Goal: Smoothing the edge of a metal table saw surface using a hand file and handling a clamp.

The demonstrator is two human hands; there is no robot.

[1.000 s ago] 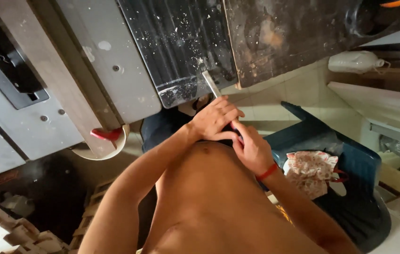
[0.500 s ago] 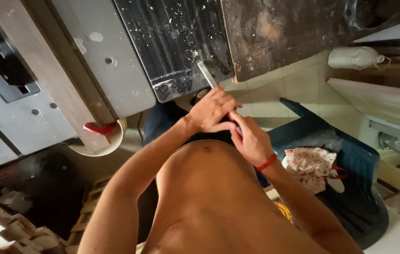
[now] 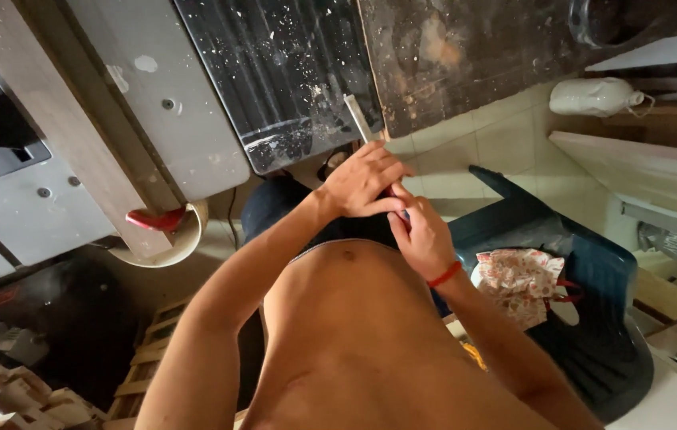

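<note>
Both hands meet in front of my bare belly. My left hand [image 3: 362,185] is closed around the lower end of a thin pale wooden strip [image 3: 358,119], which sticks up and away toward the edge of a dark, dust-speckled bench top [image 3: 291,72]. My right hand [image 3: 422,235], with a red band at the wrist, is curled just below, fingertips touching the left hand. Something small and bluish shows between its fingers, and I cannot tell what it is. The strip's lower end is hidden by the hands.
A grey machine table [image 3: 187,119] and a wooden plank [image 3: 60,127] lie at the left. Below them is a pale bucket [image 3: 175,239] holding a red tool. A blue plastic chair [image 3: 593,318] carries a patterned cloth [image 3: 522,279]. There is a white jug [image 3: 593,95] and wood offcuts [image 3: 20,394].
The hands stay together on the strip. They have drifted slightly right and up in the view, and the strip's tip now reaches the bench edge.
</note>
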